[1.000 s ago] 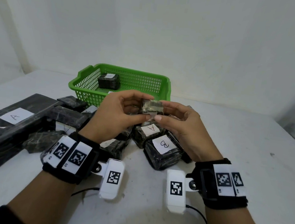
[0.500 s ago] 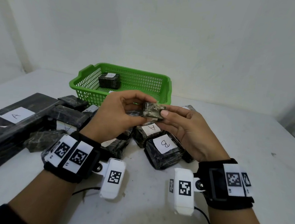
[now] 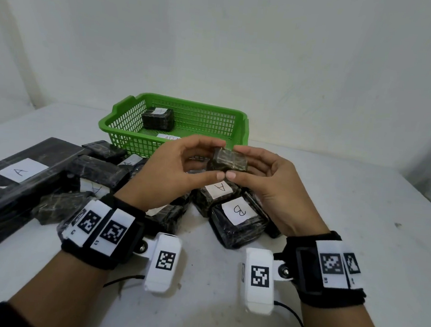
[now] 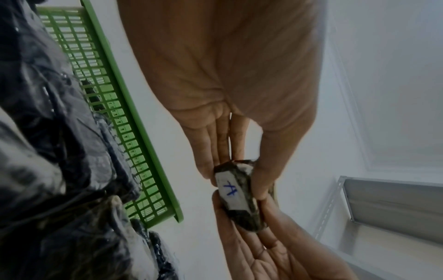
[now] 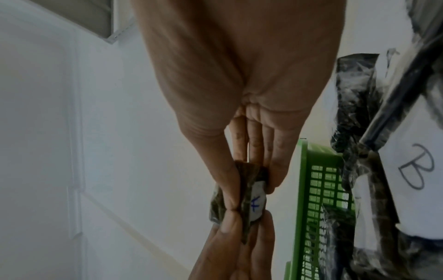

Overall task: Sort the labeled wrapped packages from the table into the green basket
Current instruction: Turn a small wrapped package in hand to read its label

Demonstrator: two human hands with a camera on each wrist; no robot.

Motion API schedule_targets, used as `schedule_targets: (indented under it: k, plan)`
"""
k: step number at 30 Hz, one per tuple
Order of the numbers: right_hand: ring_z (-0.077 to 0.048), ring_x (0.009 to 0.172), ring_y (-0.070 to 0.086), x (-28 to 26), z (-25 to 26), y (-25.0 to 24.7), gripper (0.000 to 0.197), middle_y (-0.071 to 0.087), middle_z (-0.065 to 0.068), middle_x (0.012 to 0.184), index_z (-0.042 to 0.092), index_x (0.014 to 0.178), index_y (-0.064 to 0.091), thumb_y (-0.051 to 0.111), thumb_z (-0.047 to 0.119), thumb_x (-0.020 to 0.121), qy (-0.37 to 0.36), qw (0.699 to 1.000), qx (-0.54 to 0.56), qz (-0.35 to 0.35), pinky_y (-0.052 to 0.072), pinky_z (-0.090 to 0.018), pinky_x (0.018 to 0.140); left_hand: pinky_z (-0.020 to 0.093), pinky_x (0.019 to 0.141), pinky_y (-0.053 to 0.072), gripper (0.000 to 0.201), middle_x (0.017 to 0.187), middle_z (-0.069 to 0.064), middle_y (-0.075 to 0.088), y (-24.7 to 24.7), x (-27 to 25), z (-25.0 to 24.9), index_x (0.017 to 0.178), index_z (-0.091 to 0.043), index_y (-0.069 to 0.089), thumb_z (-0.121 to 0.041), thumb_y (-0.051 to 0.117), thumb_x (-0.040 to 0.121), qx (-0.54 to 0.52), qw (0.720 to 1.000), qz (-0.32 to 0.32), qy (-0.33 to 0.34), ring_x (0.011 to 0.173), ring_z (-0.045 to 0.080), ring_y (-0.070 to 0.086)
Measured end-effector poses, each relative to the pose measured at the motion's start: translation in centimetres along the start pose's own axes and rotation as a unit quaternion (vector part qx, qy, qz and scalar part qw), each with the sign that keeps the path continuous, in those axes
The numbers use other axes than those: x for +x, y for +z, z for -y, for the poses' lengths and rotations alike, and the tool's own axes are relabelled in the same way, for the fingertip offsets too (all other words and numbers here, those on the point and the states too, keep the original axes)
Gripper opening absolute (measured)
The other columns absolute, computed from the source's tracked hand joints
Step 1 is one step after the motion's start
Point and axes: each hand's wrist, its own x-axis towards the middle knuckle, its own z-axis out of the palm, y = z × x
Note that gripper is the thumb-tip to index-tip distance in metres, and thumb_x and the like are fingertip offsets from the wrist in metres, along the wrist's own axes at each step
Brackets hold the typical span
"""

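I see my left hand (image 3: 172,167) and right hand (image 3: 267,183) pinching one small crinkly film-wrapped package (image 3: 229,160), labelled A, above the pile of packages at the white table's (image 3: 335,198) middle, before the green mesh basket (image 3: 207,126).

white wall (image 3: 244,49) behind; grey metal shelf (image 4: 388,210) stands beside it.

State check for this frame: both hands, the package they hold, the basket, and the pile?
Left hand: pinching small package.
Right hand: pinching same package.
Small package: held aloft, label A underneath.
Green basket: one package inside.
Pile: on table.
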Motion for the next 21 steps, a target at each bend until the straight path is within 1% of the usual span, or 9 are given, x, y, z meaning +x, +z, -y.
schedule_targets:
  k: [2, 4, 6, 8, 11, 14, 16, 19, 21]
  plan:
    - [-0.026, 0.11, 0.075, -0.02, 0.04, -0.02, 0.057, 0.078, -0.015, 0.117, 0.007, 0.124, 0.07, 0.089, -0.004, 0.071, 0.01, 1.0, -0.005, 0.02, 0.058, -0.037, 0.101, 0.048, 0.101, 0.057, 0.055, 0.119, 0.006, 0.075, -0.06, 0.04, 0.04, 0.127, -0.012, 0.067, -0.009, 0.088, 0.076, 0.004, 1.0, -0.013, 0.0, 0.112, 0.022, 0.073]
    - [-0.029, 0.11, 0.075, -0.07, 0.3, -0.03, 0.058, 0.076, -0.019, 0.119, 0.001, 0.126, 0.068, 0.089, 0.004, 0.072, 0.038, 0.998, 0.031, 0.034, 0.06, -0.037, 0.1, 0.048, 0.099, 0.058, 0.056, 0.119, 0.006, 0.075, -0.09, 0.05, 0.06, 0.124, -0.012, 0.067, -0.001, 0.089, 0.074, 0.002, 1.0, -0.02, -0.003, 0.108, 0.022, 0.075]
    - [-0.03, 0.104, 0.076, -0.17, 0.53, 0.1, 0.057, 0.074, -0.026, 0.119, -0.008, 0.126, 0.066, 0.082, 0.012, 0.075, 0.061, 0.995, 0.077, 0.031, 0.062, -0.035, 0.095, 0.046, 0.1, 0.058, 0.058, 0.121, 0.006, 0.074, 0.0, 0.04, 0.07, 0.123, -0.012, 0.067, 0.003, 0.088, 0.072, 0.0, 1.0, -0.013, 0.002, 0.11, 0.022, 0.074]
    - [-0.028, 0.096, 0.076, -0.25, 0.5, 0.38, 0.056, 0.074, -0.029, 0.117, -0.013, 0.123, 0.066, 0.077, 0.014, 0.075, 0.071, 0.993, 0.091, 0.02, 0.064, -0.032, 0.089, 0.045, 0.102, 0.057, 0.056, 0.122, 0.005, 0.073, 0.18, -0.02, 0.14, 0.121, -0.011, 0.067, 0.007, 0.088, 0.071, -0.001, 1.0, -0.005, 0.013, 0.115, 0.022, 0.071]
    - [-0.03, 0.093, 0.076, -0.28, 0.12, 0.55, 0.048, 0.077, -0.027, 0.109, -0.012, 0.117, 0.069, 0.079, 0.01, 0.075, 0.066, 0.995, 0.08, -0.002, 0.064, -0.033, 0.085, 0.045, 0.103, 0.056, 0.056, 0.123, 0.006, 0.072, 0.33, 0.05, 0.32, 0.119, -0.01, 0.067, 0.01, 0.087, 0.071, -0.004, 1.0, 0.001, 0.016, 0.118, 0.023, 0.07]
    - [-0.03, 0.094, 0.077, -0.25, 0.17, 0.44, 0.035, 0.078, -0.025, 0.108, -0.01, 0.117, 0.07, 0.077, 0.004, 0.085, 0.069, 0.995, 0.067, -0.008, 0.065, -0.032, 0.084, 0.044, 0.102, 0.057, 0.055, 0.122, 0.005, 0.073, 0.33, 0.05, 0.26, 0.118, -0.011, 0.068, 0.009, 0.087, 0.071, 0.0, 1.0, -0.003, 0.015, 0.117, 0.022, 0.071]
    - [-0.028, 0.092, 0.078, -0.24, 0.28, 0.39, 0.034, 0.076, -0.028, 0.111, -0.01, 0.12, 0.068, 0.073, 0.003, 0.089, 0.078, 0.994, 0.077, -0.002, 0.065, -0.031, 0.083, 0.044, 0.1, 0.058, 0.055, 0.122, 0.004, 0.073, 0.23, 0.11, 0.2, 0.118, -0.013, 0.068, 0.007, 0.088, 0.071, 0.0, 1.0, -0.016, 0.019, 0.116, 0.022, 0.071]
    - [-0.027, 0.087, 0.078, -0.19, 0.36, 0.37, 0.035, 0.073, -0.033, 0.114, -0.013, 0.124, 0.063, 0.071, -0.001, 0.092, 0.084, 0.991, 0.102, -0.012, 0.065, -0.033, 0.083, 0.042, 0.099, 0.059, 0.057, 0.122, 0.006, 0.073, 0.16, 0.16, 0.23, 0.118, -0.011, 0.067, 0.008, 0.089, 0.069, -0.01, 0.999, -0.034, 0.021, 0.114, 0.021, 0.072]
    - [-0.027, 0.088, 0.078, -0.12, 0.34, 0.41, 0.037, 0.075, -0.031, 0.112, -0.013, 0.125, 0.063, 0.071, -0.002, 0.091, 0.078, 0.992, 0.095, -0.021, 0.065, -0.033, 0.082, 0.042, 0.098, 0.059, 0.057, 0.122, 0.006, 0.073, 0.22, 0.12, 0.24, 0.118, -0.011, 0.067, 0.009, 0.089, 0.069, -0.01, 0.999, -0.033, 0.02, 0.113, 0.022, 0.073]
